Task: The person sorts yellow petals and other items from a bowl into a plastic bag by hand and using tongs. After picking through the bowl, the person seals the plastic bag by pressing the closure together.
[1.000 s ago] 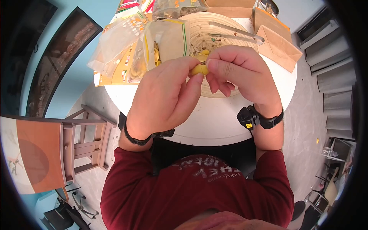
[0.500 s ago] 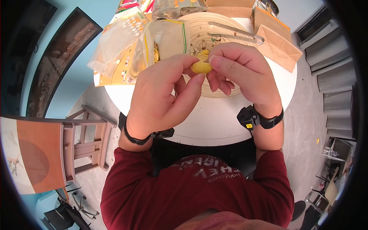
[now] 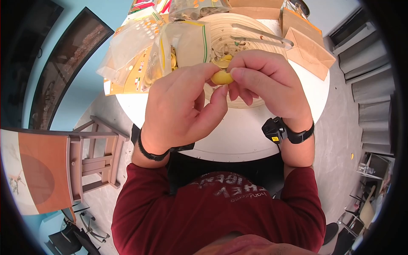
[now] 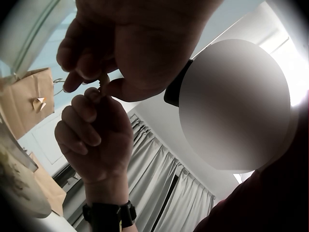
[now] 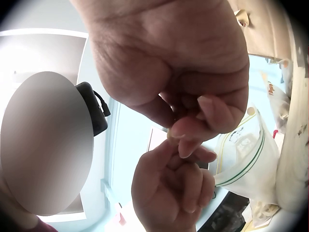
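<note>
A small rounded yellow piece is held between both hands above the near side of a round woven tray. The left hand pinches its left end between thumb and index finger, seen edge-on in the left wrist view. At its right end, the right hand grips it by thumb and index finger, the other fingers curled below. More yellow pieces lie in the tray just behind the fingertips, among small brown bits. In the right wrist view the fingertips of both hands meet and mostly hide the piece.
Metal tongs lie across the tray's right side. An open clear zip bag with yellow contents stands left of it, beside another clear bag. Brown paper bags are at the right; a further filled bag lies behind.
The yellow piece has turned and shifted slightly between the fingers. The left thumb moved off it and back near its lower edge; the right hand moved slightly left.
</note>
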Available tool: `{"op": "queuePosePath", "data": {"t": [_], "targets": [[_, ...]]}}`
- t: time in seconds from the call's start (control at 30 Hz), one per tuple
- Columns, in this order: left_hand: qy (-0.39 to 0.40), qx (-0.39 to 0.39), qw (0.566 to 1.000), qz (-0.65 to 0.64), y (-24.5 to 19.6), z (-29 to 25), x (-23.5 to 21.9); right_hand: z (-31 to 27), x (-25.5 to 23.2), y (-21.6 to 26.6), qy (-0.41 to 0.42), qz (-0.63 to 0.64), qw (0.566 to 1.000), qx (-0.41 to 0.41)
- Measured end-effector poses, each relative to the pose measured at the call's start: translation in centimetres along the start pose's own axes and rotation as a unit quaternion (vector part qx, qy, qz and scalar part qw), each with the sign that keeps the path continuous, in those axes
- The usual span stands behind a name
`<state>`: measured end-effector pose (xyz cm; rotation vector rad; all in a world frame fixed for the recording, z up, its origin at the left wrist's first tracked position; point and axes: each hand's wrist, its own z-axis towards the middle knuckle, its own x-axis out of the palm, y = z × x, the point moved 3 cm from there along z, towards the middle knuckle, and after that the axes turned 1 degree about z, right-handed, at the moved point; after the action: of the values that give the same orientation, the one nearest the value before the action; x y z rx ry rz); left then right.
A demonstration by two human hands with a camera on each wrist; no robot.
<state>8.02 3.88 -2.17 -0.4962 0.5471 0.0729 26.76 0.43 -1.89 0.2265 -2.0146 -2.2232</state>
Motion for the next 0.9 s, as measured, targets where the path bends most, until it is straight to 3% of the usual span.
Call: {"op": "queuePosePath", "data": {"t": [0.13, 0.23, 0.9], "targets": [[0.002, 0.009, 1.0, 0.026, -0.1, -0.1, 0.0, -0.1, 0.1, 0.0, -0.012, -0.013, 1.0, 0.009], [0.015, -0.039, 0.998, 0.055, -0.7, 0.0, -0.3, -0.1, 0.0, 0.0, -0.012, -0.026, 1.0, 0.004], [-0.03, 0.03, 0.996, 0.083, -1.1, 0.1, 0.3, 0.2, 0.0, -0.2, 0.007, 0.041, 0.999, -0.012]]}}
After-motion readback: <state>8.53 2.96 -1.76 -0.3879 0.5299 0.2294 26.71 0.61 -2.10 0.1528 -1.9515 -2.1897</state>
